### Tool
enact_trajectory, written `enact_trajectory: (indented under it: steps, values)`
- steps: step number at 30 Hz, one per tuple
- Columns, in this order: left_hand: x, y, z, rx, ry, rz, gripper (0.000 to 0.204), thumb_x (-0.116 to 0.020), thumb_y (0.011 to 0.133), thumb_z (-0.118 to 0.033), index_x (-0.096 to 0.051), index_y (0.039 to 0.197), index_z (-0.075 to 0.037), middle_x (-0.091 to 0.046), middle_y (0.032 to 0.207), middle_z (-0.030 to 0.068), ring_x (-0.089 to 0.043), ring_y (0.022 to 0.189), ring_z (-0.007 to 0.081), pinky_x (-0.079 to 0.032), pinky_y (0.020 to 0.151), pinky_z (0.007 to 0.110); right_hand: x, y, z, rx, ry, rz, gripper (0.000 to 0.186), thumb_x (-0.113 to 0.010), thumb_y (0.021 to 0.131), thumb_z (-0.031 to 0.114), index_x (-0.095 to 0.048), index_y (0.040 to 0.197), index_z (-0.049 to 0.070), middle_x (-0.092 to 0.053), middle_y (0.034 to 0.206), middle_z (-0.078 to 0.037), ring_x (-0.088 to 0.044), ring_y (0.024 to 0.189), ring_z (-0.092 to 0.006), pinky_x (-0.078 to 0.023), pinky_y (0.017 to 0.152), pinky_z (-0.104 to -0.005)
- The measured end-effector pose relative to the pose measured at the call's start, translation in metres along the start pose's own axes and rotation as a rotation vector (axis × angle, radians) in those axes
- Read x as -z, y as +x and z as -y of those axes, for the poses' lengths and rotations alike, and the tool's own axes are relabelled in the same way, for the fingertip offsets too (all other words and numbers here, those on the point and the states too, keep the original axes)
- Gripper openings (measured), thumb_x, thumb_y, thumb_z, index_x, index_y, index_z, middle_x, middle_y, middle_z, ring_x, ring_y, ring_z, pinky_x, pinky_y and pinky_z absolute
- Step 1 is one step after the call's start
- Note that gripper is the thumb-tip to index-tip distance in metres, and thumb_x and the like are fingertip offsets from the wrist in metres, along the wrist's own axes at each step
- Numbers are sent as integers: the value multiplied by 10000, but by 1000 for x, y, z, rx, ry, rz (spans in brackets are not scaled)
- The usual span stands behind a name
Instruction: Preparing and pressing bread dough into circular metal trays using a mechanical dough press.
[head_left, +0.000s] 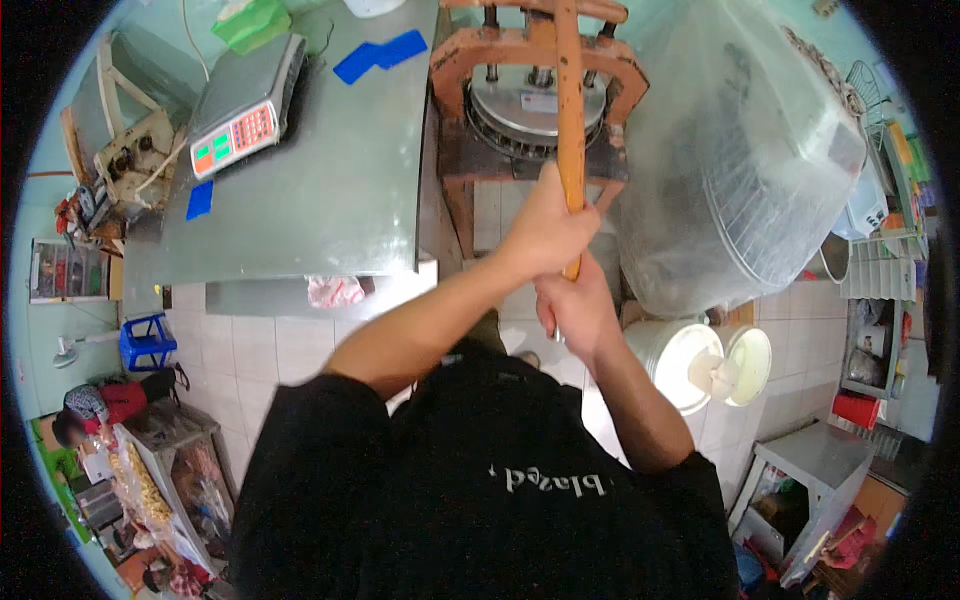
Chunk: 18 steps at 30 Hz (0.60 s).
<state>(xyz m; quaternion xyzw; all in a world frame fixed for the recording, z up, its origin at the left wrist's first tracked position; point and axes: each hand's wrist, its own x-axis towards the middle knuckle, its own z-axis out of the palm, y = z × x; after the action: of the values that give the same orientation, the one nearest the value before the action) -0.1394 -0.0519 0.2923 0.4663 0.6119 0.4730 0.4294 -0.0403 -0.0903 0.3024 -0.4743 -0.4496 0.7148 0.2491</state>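
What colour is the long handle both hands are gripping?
Orange, like the press frame behind it; the handle shows best in the head view, held by the left hand and right hand.

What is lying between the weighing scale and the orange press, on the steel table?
In the head view, blue tape strips lie on the steel table between the scale and the press.

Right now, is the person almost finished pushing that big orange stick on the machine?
Hard to say. Done: nothing finished shows near the orange press. In hand: the left hand and right hand both grip the long wooden lever, stacked one above the other. The round metal plates sit inside the frame; whether they are fully pressed together cannot be told. Left: unclear from this view.
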Motion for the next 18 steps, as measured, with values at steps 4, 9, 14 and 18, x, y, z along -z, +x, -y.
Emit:
enact_trajectory:
  steps: [4,9,14,18]
  values:
    - [0,8,-14,-139,-179,54,286,-557,752,-82,-427,995,-5,-512,796,69,-515,744,142,-450,670,309,5,-7,20,53,191,84,145,-512,770,53,-431,890,42,-445,604,-20,-411,382,-118,-307,347,-246]
    - [-9,-8,24,-105,-151,13,320,-552,757,-73,-418,1043,-18,-516,839,48,-513,749,124,-452,661,296,-4,-14,-13,38,39,-4,180,-519,779,56,-441,938,23,-468,595,-33,-428,375,-121,-316,340,-242]
    - [1,-7,22,-18,-241,136,329,-563,745,-72,-424,1039,-18,-524,851,42,-510,767,115,-439,681,264,2,3,-7,86,53,34,185,-532,769,59,-440,925,24,-457,582,-32,-438,387,-127,-325,346,-250]
    - [5,4,-6,53,-303,157,334,-586,725,-76,-430,1016,-21,-525,846,41,-507,793,110,-427,718,258,3,-3,10,60,227,92,183,-537,760,62,-442,913,28,-454,581,-31,-439,391,-128,-327,352,-253]
